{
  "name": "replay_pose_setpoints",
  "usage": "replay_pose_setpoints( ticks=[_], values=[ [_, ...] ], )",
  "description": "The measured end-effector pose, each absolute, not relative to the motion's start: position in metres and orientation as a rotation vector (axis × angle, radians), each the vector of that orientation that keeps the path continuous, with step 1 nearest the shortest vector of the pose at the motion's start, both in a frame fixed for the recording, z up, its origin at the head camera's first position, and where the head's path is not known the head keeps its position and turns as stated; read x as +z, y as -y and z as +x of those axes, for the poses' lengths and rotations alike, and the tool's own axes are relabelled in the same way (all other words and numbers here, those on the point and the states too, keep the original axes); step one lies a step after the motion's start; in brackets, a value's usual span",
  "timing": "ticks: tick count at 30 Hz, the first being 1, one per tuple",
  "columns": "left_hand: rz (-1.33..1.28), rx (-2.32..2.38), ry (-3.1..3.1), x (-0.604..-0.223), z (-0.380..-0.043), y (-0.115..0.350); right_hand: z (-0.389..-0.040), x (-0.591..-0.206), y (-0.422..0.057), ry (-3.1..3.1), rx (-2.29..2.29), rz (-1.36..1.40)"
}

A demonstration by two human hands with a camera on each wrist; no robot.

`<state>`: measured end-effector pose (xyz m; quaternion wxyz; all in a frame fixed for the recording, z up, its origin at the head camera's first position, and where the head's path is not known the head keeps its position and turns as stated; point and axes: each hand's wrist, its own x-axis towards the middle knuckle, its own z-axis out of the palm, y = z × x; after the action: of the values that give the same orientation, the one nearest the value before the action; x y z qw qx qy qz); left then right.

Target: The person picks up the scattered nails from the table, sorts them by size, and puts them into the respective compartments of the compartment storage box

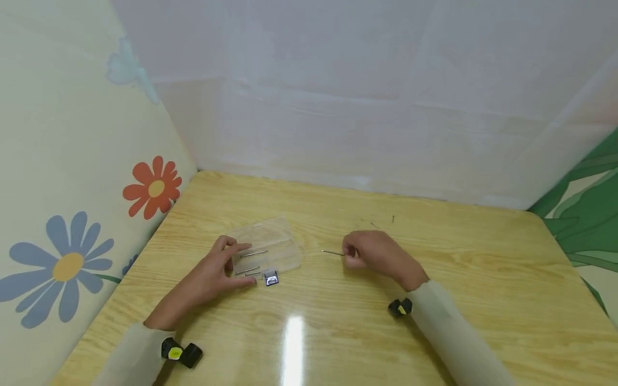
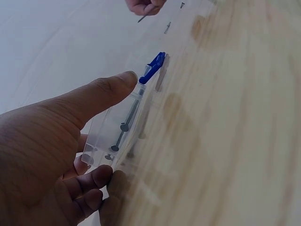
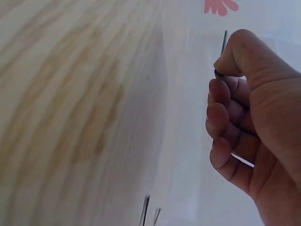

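A clear plastic box [image 1: 289, 257] with a blue latch [image 1: 271, 277] lies on the table left of centre, with several nails [image 1: 253, 253] in it. My left hand [image 1: 214, 271] holds the box at its left end, thumb along the near side by the latch in the left wrist view and fingertips [image 2: 101, 176] at the box's end. To the right of the box, my right hand [image 1: 374, 254] pinches a long nail [image 1: 333, 252] between thumb and finger. Its shaft points left toward the box; the dark nail head shows at the thumb tip in the right wrist view.
Two loose nails lie on the wooden table [image 1: 458, 257] beyond my right hand: one upright in the head view [image 1: 393, 219], one slanted [image 1: 374, 225]. A pale cloth wall [image 1: 338, 128] rises behind the table, and a flower-patterned wall [image 1: 72, 161] stands at the left.
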<state>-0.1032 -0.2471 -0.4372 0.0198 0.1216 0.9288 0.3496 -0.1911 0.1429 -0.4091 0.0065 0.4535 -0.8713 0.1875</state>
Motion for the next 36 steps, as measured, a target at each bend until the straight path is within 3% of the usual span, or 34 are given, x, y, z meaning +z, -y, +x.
replay_pose_setpoints(
  ticks=[16,36],
  values=[
    [0.374,1.095,-2.875,-0.436,-0.102,0.250,-0.206,-0.400,-0.073,2.685,0.579,1.549],
    [0.351,1.093,-2.864,-0.434,-0.102,0.247,-0.212,-0.397,-0.022,2.698,0.554,1.616]
  ],
)
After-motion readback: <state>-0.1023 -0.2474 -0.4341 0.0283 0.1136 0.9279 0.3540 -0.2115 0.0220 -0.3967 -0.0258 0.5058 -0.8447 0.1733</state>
